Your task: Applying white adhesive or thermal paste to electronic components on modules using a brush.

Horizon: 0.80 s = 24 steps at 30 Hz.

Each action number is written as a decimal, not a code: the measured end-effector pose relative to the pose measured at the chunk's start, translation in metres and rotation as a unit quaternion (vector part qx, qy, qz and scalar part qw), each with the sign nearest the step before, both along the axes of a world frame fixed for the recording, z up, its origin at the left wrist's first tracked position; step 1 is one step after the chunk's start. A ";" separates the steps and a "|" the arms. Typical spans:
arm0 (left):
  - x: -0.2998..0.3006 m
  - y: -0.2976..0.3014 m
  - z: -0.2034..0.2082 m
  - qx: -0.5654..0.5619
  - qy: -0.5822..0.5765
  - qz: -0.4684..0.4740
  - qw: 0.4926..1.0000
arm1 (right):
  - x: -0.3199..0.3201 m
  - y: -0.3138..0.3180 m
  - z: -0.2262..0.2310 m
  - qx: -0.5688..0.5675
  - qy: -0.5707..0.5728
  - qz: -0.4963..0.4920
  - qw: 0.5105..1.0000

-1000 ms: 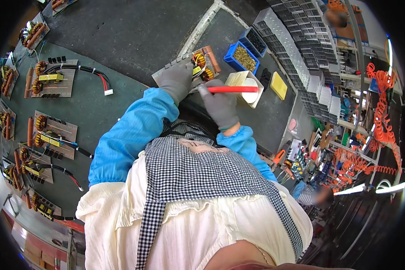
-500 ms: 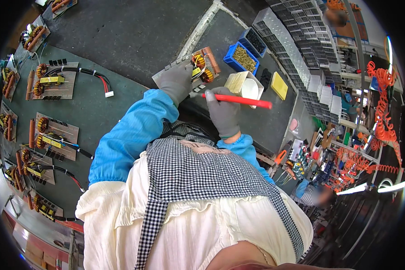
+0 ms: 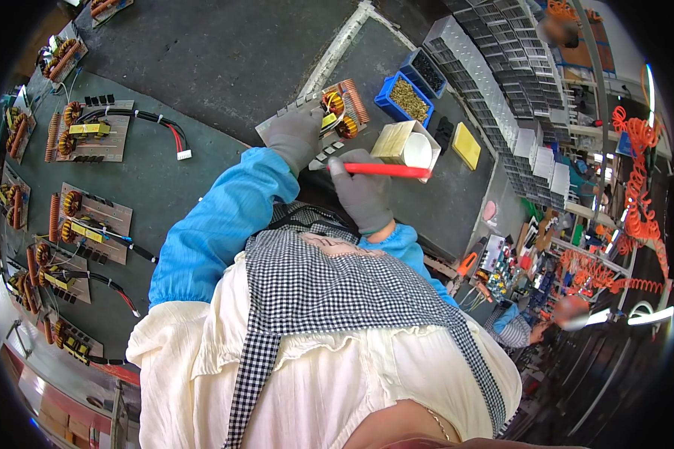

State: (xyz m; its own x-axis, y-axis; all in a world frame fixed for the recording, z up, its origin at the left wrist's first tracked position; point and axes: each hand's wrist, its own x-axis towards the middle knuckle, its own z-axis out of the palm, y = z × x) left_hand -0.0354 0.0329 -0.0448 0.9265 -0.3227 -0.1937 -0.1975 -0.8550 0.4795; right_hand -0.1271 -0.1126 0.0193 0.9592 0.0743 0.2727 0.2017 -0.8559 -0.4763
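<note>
A circuit board (image 3: 346, 126) with ring-shaped copper coils and a yellow transformer lies tilted on the bench in front of me. My left hand (image 3: 293, 138), in a grey glove, grips its near left side; the fingertips are partly hidden among the parts. My right hand (image 3: 364, 200), also gloved, is closed around a slim tool with a long red handle (image 3: 389, 170). The tool's pale tip points left, close to the board's near edge and a row of small dark components; whether it touches them I cannot tell.
Right of the board stand a white cup (image 3: 416, 152) in a cardboard box, a blue bin (image 3: 406, 99) of brass-coloured pieces, a bin of dark parts (image 3: 424, 72) and a yellow block (image 3: 466, 146). Several wired boards (image 3: 93, 224) lie left. Stacked metal parts (image 3: 475, 82) line the right side.
My right hand has moved slightly left and down with the red-handled tool, now nearly level. The board and my left hand have shifted very little.
</note>
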 end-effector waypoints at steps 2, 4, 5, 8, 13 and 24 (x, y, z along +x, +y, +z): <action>0.000 0.000 -0.001 -0.010 -0.007 0.003 1.000 | 0.003 0.000 0.000 0.021 0.026 -0.011 0.999; 0.000 0.001 -0.003 -0.011 -0.005 0.007 1.000 | 0.009 0.003 0.001 0.043 0.051 -0.023 0.998; -0.001 0.001 -0.003 -0.010 -0.013 0.007 1.000 | 0.013 0.009 0.003 0.039 0.055 0.003 0.998; 0.000 0.001 -0.004 -0.014 -0.020 0.011 1.000 | 0.009 0.008 0.009 0.016 0.057 0.020 0.998; -0.001 0.001 0.001 -0.017 -0.039 0.005 0.999 | 0.012 0.009 0.011 0.050 0.091 -0.022 0.994; 0.037 0.004 0.027 0.077 0.064 -0.033 0.994 | -0.001 -0.072 0.092 0.263 0.014 -0.185 0.947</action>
